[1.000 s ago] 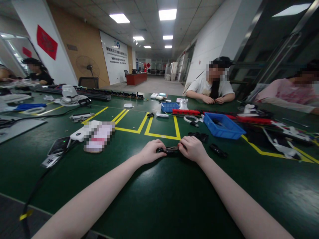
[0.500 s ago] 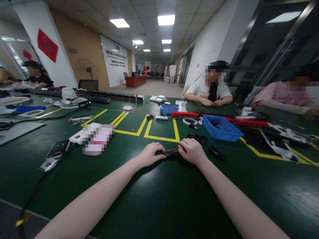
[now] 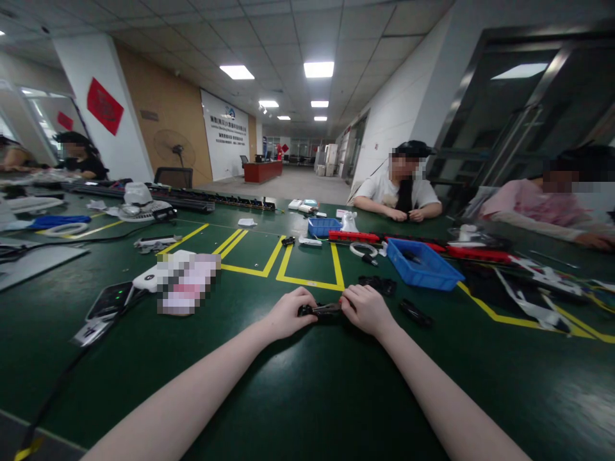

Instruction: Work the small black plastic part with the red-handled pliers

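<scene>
Both my hands meet over the green table point(image 3: 298, 397), close together. My right hand point(image 3: 369, 309) is closed round what look like pliers point(image 3: 329, 308), whose dark grey jaws point towards my left hand. My left hand point(image 3: 289, 314) pinches a small black part point(image 3: 304, 310) at the tip of those jaws. The fingers cover most of this part, so its kind does not show. Just beyond my right hand lie some black pieces point(image 3: 379, 284), and to its right is a bundled black cable point(image 3: 416, 314).
A blue bin point(image 3: 425, 272) with dark items stands ahead on the right, a smaller blue bin point(image 3: 324, 226) farther off. Red strips point(image 3: 354, 237) lie behind. At left are a phone point(image 3: 187, 288), a white device point(image 3: 152, 276) and a black cable point(image 3: 62, 378). A co-worker point(image 3: 398, 186) sits opposite.
The head view has tilted up a little, so the scene sits lower in the picture. Both hands keep nearly the same hold on the pliers and the black part.
</scene>
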The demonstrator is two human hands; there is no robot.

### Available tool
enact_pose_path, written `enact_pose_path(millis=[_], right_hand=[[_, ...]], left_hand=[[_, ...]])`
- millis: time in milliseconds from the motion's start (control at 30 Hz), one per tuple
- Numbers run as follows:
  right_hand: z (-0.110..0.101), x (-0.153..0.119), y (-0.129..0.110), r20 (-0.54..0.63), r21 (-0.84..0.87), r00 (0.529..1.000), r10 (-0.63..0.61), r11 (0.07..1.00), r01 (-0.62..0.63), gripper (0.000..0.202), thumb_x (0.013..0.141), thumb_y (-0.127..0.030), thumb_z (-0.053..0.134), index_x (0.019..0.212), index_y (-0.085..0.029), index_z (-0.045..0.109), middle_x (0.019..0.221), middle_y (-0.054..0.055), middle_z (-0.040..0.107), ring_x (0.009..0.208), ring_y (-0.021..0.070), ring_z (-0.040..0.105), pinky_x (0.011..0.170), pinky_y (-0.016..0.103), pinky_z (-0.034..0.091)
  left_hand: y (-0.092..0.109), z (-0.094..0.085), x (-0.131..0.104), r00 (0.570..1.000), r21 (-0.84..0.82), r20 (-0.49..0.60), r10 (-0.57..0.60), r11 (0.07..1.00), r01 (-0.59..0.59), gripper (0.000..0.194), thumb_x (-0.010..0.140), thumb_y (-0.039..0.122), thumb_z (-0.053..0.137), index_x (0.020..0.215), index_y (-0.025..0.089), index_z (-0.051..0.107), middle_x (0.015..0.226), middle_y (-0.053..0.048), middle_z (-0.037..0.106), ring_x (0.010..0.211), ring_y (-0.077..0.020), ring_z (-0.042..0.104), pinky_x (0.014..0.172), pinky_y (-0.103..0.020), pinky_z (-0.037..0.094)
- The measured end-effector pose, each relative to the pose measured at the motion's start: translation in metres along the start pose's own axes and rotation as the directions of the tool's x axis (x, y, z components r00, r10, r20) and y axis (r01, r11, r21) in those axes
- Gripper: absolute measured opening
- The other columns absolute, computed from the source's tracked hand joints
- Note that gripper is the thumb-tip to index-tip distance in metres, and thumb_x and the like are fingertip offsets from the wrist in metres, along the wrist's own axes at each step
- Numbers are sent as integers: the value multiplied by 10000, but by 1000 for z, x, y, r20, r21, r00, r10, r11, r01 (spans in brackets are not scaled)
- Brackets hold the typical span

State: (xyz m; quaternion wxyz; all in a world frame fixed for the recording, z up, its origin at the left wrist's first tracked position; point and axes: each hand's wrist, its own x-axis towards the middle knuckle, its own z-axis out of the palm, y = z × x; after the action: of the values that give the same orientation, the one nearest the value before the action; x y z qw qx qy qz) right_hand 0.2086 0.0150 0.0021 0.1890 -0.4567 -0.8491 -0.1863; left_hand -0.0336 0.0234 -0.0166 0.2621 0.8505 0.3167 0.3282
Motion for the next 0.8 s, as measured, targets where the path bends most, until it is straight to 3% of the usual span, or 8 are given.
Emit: enact_pose_path(millis=[800], right_hand=[[-3,2,-1,77,54,996,45,997,-49,312,936,-283,389,739,-182,609,762,49,631,697,148,546,675,291,355]], left_hand=[[-3,4,2,996,14,-59,-68,998,69,90,800,257,656,830,173,667,944,-40,604,906,-180,581,830,-304,469]])
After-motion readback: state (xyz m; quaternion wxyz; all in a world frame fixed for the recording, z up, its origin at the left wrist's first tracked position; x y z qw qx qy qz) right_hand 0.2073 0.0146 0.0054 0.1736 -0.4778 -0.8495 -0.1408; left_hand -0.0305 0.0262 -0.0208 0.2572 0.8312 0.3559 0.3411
